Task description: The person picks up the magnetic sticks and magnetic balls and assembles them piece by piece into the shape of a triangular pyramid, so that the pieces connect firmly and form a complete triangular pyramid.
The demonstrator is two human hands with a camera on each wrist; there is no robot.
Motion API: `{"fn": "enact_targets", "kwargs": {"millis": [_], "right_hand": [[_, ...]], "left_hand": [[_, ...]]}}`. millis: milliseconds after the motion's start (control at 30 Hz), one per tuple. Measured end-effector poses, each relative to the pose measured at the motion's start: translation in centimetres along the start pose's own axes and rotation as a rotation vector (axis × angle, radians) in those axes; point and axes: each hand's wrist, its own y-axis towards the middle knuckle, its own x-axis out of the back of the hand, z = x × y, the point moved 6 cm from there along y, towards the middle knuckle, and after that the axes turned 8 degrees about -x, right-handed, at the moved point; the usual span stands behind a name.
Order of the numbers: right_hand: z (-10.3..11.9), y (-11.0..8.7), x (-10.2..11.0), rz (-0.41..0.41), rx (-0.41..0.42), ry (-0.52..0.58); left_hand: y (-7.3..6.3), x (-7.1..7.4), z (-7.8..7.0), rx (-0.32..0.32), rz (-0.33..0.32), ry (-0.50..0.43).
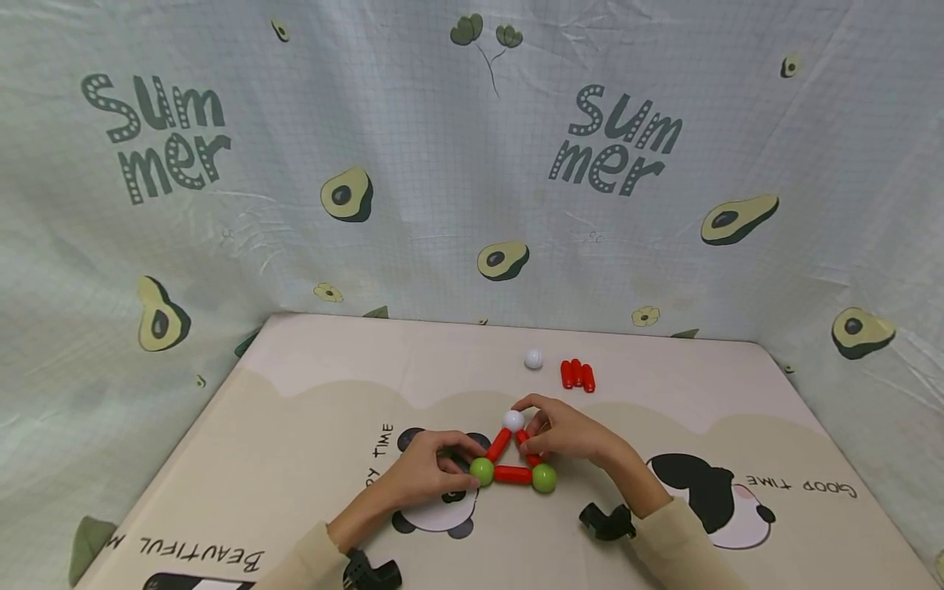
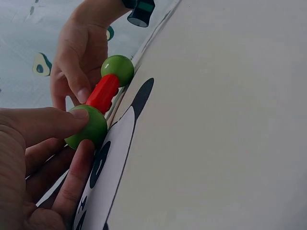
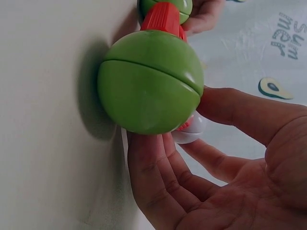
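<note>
A triangle of balls and red rods lies on the table in the head view. Its corners are a white ball at the far end, a left green ball and a right green ball. Red rods join them, one along the near side. My left hand pinches the left green ball between thumb and fingers. With its thumb and fingers, my right hand grips the right red rod, index fingertip at the white ball. In the right wrist view the green ball hides that grip.
Beyond the triangle, a loose white ball and several loose red rods lie on the table. The table mat bears printed animals and words. A patterned curtain hangs behind the table's far edge.
</note>
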Motion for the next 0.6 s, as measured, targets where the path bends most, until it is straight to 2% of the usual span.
{"fn": "enact_targets", "kwargs": {"millis": [600], "right_hand": [[-0.1,-0.05,0.04,0.01,-0.006,-0.01]], "left_hand": [[0.02,0.01,-0.06,0.01,-0.008,0.026]]}}
